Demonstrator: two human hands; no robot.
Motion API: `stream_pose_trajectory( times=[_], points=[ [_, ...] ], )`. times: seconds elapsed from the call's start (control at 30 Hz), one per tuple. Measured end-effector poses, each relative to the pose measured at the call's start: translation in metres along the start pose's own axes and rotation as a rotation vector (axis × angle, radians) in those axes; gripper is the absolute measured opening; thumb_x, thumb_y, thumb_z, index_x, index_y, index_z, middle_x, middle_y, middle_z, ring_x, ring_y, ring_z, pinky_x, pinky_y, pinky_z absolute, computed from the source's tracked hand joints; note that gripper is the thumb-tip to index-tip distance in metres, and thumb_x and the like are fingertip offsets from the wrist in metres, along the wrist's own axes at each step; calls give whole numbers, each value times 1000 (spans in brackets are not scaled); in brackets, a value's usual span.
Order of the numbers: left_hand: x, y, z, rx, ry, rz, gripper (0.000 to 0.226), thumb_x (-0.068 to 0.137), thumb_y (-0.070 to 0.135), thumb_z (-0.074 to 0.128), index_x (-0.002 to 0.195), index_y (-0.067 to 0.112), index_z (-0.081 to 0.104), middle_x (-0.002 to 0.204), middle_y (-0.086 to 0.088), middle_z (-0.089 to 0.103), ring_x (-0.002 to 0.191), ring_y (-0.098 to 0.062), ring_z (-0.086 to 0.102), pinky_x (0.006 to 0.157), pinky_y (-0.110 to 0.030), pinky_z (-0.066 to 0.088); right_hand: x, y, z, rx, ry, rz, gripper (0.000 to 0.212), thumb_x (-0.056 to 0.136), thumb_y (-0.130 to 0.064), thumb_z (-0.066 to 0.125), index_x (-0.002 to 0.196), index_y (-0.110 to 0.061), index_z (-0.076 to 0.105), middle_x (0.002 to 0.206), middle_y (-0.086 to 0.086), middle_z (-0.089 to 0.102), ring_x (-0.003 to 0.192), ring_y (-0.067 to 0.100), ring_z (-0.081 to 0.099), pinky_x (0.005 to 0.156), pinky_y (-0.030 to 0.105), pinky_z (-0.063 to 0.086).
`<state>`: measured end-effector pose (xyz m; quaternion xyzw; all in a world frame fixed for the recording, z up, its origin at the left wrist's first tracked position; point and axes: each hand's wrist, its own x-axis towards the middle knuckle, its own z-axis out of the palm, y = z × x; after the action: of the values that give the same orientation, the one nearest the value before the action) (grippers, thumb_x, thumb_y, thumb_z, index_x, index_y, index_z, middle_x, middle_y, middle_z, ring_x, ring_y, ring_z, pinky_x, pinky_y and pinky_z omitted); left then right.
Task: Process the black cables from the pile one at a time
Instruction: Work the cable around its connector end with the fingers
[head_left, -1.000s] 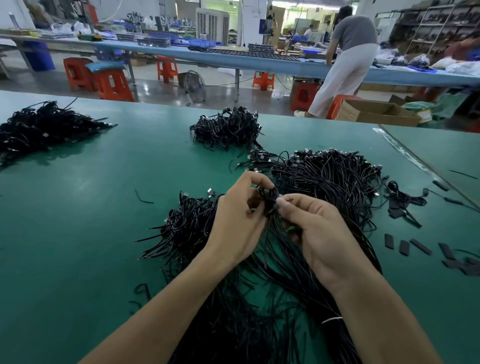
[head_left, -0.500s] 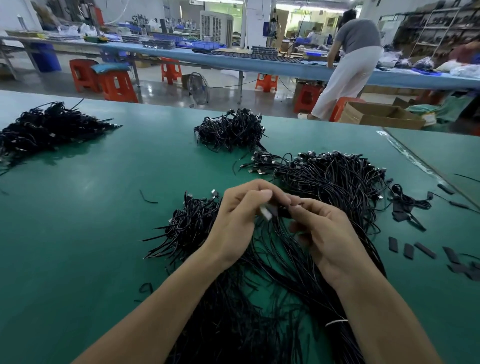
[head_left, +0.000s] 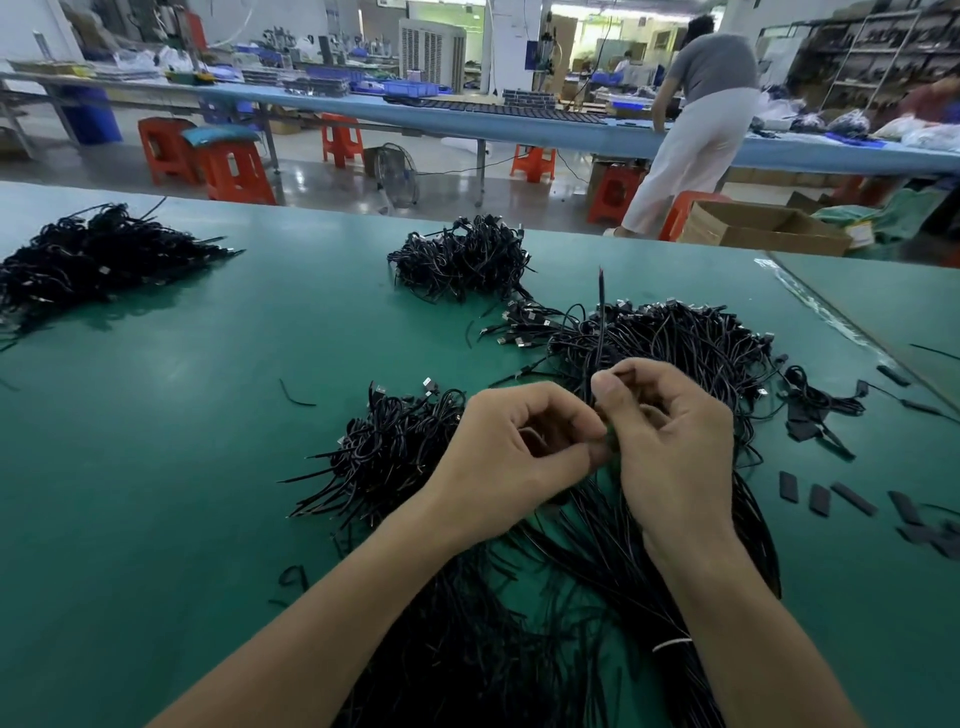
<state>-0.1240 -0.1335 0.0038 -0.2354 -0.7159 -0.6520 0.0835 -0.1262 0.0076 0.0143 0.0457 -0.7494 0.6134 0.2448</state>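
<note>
A large pile of black cables (head_left: 675, 353) spreads over the green table (head_left: 182, 467), running down under my forearms. My left hand (head_left: 519, 457) and my right hand (head_left: 670, 441) meet above it, fingertips together. Both pinch one thin black cable (head_left: 600, 322) whose free end sticks straight up from my right thumb. What lies between the fingertips is hidden. A smaller bunch of cables (head_left: 395, 441) lies just left of my left hand.
Two more cable heaps lie at the far middle (head_left: 462, 260) and far left (head_left: 93, 254). Short black sleeve pieces (head_left: 821, 496) are scattered at the right. A cardboard box (head_left: 763, 228) and a person stand beyond the table's far edge.
My hands have drawn closer to me and lower over the pile. The cable's end now stands straight up above my right thumb; before it was bunched between the fingers.
</note>
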Motion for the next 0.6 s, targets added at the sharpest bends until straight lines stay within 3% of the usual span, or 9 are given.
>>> stream_pose_trajectory(
  times=[0.2, 0.3, 0.33, 0.4, 0.47, 0.53, 0.6],
  points=[
    [4, -2, -1, 54, 60, -55, 17, 96, 8, 62, 102, 17, 75, 86, 7, 75, 78, -6, 68, 69, -18, 51, 4, -6, 2, -30, -57, -79, 7, 92, -22, 69, 90, -28, 72, 82, -10, 69, 76, 8, 66, 68, 21, 53],
    [6, 0, 0, 132, 68, -85, 20, 97, 9, 59, 105, 16, 76, 83, 17, 73, 75, 2, 64, 69, -13, 48, 4, -5, 2, -35, -49, -65, 6, 92, -22, 69, 90, -27, 71, 83, -11, 69, 77, 5, 64, 68, 19, 51],
    [6, 0, 0, 155, 72, -92, 20, 98, 10, 59, 105, 17, 76, 82, 16, 72, 71, 0, 63, 65, -16, 48, 4, -4, 1, -37, -53, -63, 7, 91, -22, 69, 90, -28, 71, 82, -12, 69, 76, 4, 63, 68, 20, 51],
    [7, -2, 0, 218, 68, -135, 19, 98, 14, 59, 107, 18, 76, 84, 7, 74, 69, -12, 63, 63, -36, 54, 4, -4, 1, -37, -75, -57, 7, 91, -21, 69, 89, -28, 71, 80, -12, 69, 73, 5, 62, 66, 22, 51],
    [9, -4, 1, 230, 50, -196, 18, 99, 15, 58, 105, 17, 75, 84, -11, 72, 68, -22, 59, 66, -49, 52, 3, -5, 1, -4, -116, -54, 8, 91, -19, 69, 89, -26, 72, 79, -9, 70, 73, 7, 63, 66, 22, 52],
    [10, -2, 1, 141, 59, -258, 23, 101, 12, 52, 98, 17, 75, 92, -24, 69, 74, -22, 54, 73, -61, 52, 3, -6, 1, 29, -149, -51, 9, 91, -16, 70, 87, -24, 73, 78, -6, 71, 72, 8, 65, 66, 19, 52],
    [10, -1, 1, -17, 89, -308, 37, 102, 12, 46, 90, 29, 77, 95, -14, 73, 83, -22, 60, 86, -62, 51, 2, -6, 2, 62, -178, -19, 11, 90, -14, 70, 86, -23, 73, 79, -3, 72, 74, 12, 68, 69, 21, 55]
  ],
)
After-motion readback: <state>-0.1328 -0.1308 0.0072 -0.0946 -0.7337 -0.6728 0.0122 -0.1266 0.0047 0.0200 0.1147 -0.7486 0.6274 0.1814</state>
